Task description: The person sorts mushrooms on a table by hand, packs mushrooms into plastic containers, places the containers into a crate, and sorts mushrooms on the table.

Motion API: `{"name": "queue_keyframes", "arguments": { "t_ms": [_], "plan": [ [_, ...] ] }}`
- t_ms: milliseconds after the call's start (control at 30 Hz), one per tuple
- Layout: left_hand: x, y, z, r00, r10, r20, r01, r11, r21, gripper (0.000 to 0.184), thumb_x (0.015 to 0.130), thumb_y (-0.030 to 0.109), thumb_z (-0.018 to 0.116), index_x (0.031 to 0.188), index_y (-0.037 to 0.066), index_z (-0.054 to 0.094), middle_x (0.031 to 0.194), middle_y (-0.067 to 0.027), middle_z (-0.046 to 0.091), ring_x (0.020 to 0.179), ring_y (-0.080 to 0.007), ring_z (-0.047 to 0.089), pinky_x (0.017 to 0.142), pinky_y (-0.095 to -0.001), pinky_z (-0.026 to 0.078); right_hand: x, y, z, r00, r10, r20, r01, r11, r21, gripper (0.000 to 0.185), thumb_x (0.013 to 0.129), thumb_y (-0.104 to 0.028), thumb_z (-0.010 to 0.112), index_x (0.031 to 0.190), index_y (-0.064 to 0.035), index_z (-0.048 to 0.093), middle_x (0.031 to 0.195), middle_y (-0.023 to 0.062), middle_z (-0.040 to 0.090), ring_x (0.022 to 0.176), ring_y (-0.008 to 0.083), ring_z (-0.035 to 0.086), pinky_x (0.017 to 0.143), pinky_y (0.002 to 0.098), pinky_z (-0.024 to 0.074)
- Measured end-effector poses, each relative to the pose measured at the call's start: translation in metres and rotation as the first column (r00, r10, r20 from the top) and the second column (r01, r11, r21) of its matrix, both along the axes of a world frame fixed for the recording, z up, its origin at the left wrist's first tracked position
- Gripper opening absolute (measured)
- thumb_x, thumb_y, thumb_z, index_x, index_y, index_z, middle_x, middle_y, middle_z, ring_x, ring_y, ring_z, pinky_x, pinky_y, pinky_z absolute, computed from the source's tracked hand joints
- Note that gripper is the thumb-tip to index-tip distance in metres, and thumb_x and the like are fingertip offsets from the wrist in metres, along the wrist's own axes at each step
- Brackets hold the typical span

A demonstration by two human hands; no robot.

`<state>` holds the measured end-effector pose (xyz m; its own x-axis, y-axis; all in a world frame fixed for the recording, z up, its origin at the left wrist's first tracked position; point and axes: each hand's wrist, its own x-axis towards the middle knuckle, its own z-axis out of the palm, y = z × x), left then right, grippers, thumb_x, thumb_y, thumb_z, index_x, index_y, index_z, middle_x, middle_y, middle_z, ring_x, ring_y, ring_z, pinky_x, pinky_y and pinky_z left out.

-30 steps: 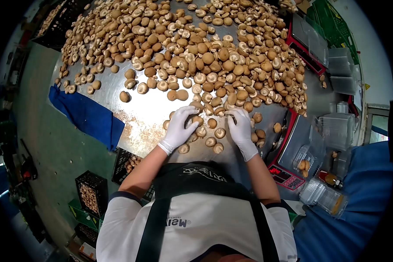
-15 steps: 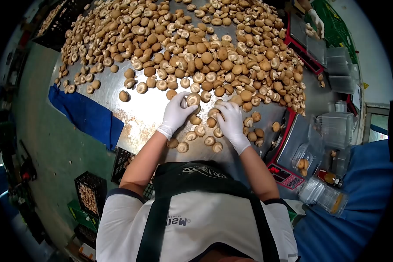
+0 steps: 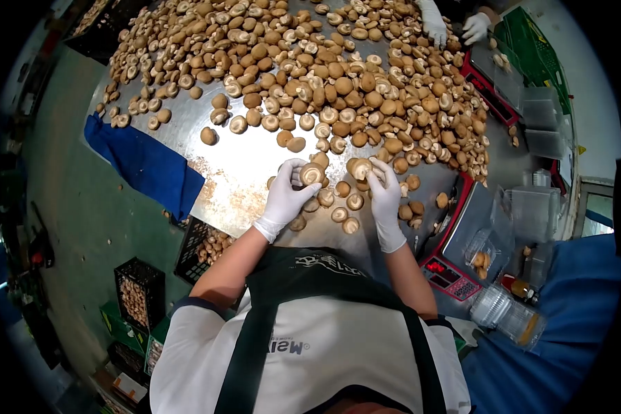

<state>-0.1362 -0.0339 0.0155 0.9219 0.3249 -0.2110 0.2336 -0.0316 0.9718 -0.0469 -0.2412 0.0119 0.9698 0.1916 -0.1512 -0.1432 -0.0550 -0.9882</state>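
Note:
My left hand (image 3: 283,199), in a white glove, is closed on a mushroom (image 3: 311,174) whose pale underside shows. To its right my right hand (image 3: 385,201), gloved too, grips another mushroom (image 3: 361,170), its stem side visible. The two hands are apart, above the near part of the metal table (image 3: 238,185). Several loose mushrooms lie between and below them, among them one (image 3: 350,225) close to the apron. Beyond the hands spreads a large pile of brown mushrooms (image 3: 338,86).
A blue cloth (image 3: 145,163) lies on the left table edge. On the right are a red-framed scale (image 3: 449,270), stacked clear plastic boxes (image 3: 533,209) and a second scale (image 3: 491,86). A co-worker's gloved hands (image 3: 432,26) are at the far right. Black crates (image 3: 139,295) stand lower left.
Both my hands now hold mushrooms lifted off the table, and my right hand has moved slightly right. A co-worker's gloved hands have come in over the far pile. The whole view has shifted slightly.

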Motion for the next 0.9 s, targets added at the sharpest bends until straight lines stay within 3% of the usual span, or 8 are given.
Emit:
{"name": "queue_keyframes", "arguments": {
  "t_ms": [100,200,400,600,700,800,833,900],
  "plan": [
    [-0.001,-0.004,0.007,1.000,-0.014,0.012,0.015,0.996,-0.090,0.052,0.081,0.011,0.079,0.127,0.004,0.056,0.099,-0.0023,0.063,0.086,-0.0104,0.059,0.081,-0.0256,0.052,-0.002,-0.003,-0.006,0.999,-0.019,-0.048,0.021,0.999,0.044,0.028,0.096,-0.005,0.060,0.123,0.0040,0.059,0.101,0.0064,0.067,0.088,0.0093,0.060,0.077,0.0214,0.0475],
    [-0.002,-0.004,0.018,0.998,-0.062,0.003,0.062,0.998,0.019,0.051,0.082,0.008,0.077,0.128,0.001,0.055,0.111,-0.0052,0.064,0.101,-0.0126,0.062,0.090,-0.0282,0.051,-0.005,-0.006,-0.001,0.997,-0.005,-0.079,0.006,1.000,0.018,0.028,0.097,-0.005,0.060,0.123,0.0037,0.060,0.102,0.0064,0.068,0.090,0.0093,0.061,0.078,0.0212,0.0476],
    [-0.003,-0.009,0.021,0.995,-0.074,0.070,0.070,0.996,0.063,0.051,0.080,0.011,0.080,0.126,0.004,0.060,0.104,-0.0022,0.062,0.089,-0.0099,0.058,0.082,-0.0251,0.051,-0.015,-0.006,0.005,0.998,-0.068,-0.009,0.068,0.998,0.000,0.025,0.097,-0.004,0.060,0.121,0.0029,0.062,0.107,0.0063,0.067,0.095,0.0099,0.062,0.083,0.0217,0.0484],
    [-0.009,-0.015,0.023,0.991,-0.105,0.079,0.107,0.994,-0.018,0.048,0.082,0.008,0.077,0.126,0.003,0.059,0.106,-0.0025,0.062,0.093,-0.0105,0.059,0.086,-0.0258,0.050,-0.025,-0.002,0.007,0.997,-0.048,0.062,0.045,0.998,0.052,0.026,0.095,-0.003,0.061,0.121,0.0020,0.063,0.108,0.0066,0.067,0.095,0.0105,0.062,0.084,0.0226,0.0489],
    [-0.010,-0.023,0.023,0.991,-0.057,0.122,0.099,0.920,-0.380,0.050,0.086,0.005,0.073,0.132,0.003,0.052,0.107,-0.0034,0.061,0.096,-0.0118,0.060,0.089,-0.0263,0.050,-0.033,0.000,0.014,0.996,-0.027,0.091,0.025,0.999,0.027,0.029,0.095,-0.001,0.061,0.124,0.0010,0.062,0.110,0.0074,0.066,0.096,0.0118,0.062,0.084,0.0234,0.0496],
    [-0.013,-0.023,0.022,0.989,-0.062,0.133,0.130,0.798,-0.589,0.054,0.087,0.001,0.070,0.136,0.003,0.046,0.108,-0.0042,0.061,0.097,-0.0122,0.060,0.092,-0.0268,0.049,-0.043,0.010,0.030,0.995,0.014,0.096,-0.019,0.998,0.055,0.033,0.095,-0.001,0.061,0.128,0.0004,0.059,0.110,0.0077,0.065,0.096,0.0125,0.062,0.085,0.0248,0.0506],
    [-0.015,-0.025,0.018,0.981,-0.063,0.184,0.157,0.814,-0.559,0.053,0.090,0.008,0.070,0.137,0.003,0.045,0.107,-0.0044,0.061,0.096,-0.0114,0.060,0.086,-0.0261,0.050,-0.046,0.013,0.036,0.994,0.031,0.105,-0.038,0.997,0.066,0.034,0.095,-0.001,0.061,0.129,0.0004,0.059,0.110,0.0078,0.065,0.096,0.0124,0.062,0.085,0.0250,0.0508],
    [-0.021,-0.025,0.021,0.982,-0.178,0.063,0.181,0.787,-0.590,0.050,0.094,0.016,0.067,0.138,0.003,0.046,0.116,-0.0054,0.059,0.104,-0.0121,0.058,0.090,-0.0266,0.049,-0.052,0.014,0.037,0.993,0.086,0.084,-0.087,0.996,0.017,0.035,0.094,-0.002,0.062,0.130,0.0007,0.058,0.111,0.0084,0.065,0.098,0.0130,0.063,0.086,0.0259,0.0512]
  ]
}}
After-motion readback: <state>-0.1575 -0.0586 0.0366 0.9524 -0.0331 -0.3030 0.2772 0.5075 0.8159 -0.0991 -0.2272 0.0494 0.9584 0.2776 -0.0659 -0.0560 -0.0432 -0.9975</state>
